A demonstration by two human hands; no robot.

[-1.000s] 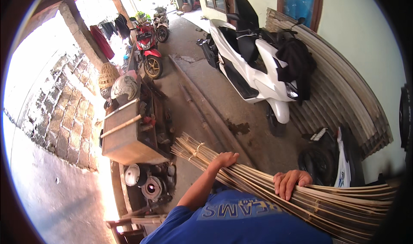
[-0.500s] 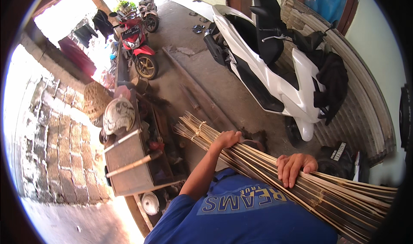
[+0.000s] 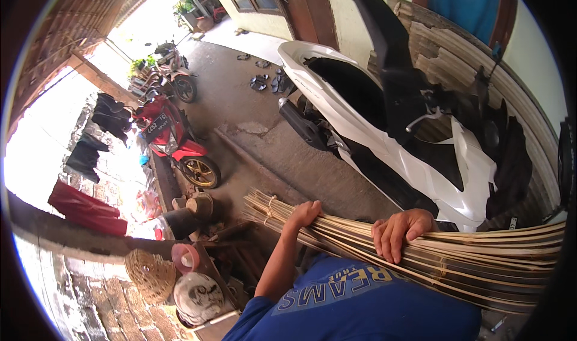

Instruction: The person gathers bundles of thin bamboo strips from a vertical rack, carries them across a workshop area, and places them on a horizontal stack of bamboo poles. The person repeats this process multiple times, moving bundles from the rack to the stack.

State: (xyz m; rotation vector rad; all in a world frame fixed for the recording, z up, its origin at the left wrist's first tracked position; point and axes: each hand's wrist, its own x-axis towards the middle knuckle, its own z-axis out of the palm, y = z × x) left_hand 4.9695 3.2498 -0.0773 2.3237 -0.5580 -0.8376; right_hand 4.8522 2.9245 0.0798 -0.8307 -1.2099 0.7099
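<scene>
A long bundle of thin bamboo strips (image 3: pixel 345 228) lies across the front of my blue shirt, from the middle of the view to the right rim. Its left end is bound with a tie (image 3: pixel 270 210), and another binding (image 3: pixel 442 267) shows further right. My left hand (image 3: pixel 308 213) is closed round the bundle a little right of the tied end. Over the top of the bundle lies my right hand (image 3: pixel 401 234), fingers curled down across the strips. The strips fan apart slightly toward the right. My right forearm is hidden.
A white scooter (image 3: pixel 360 130) with its seat raised stands just beyond the bundle, before corrugated sheets (image 3: pixel 433 40). Farther left are a red motorbike (image 3: pixel 168 130) and sandals (image 3: pixel 259 81). A woven basket (image 3: pixel 150 275), a helmet (image 3: pixel 198 297) and buckets (image 3: pixel 201 207) are at the lower left.
My view has tilted up and turned, showing more roof and hanging clothes on the left. The bundle lies flatter across the view; both hands keep their hold on it.
</scene>
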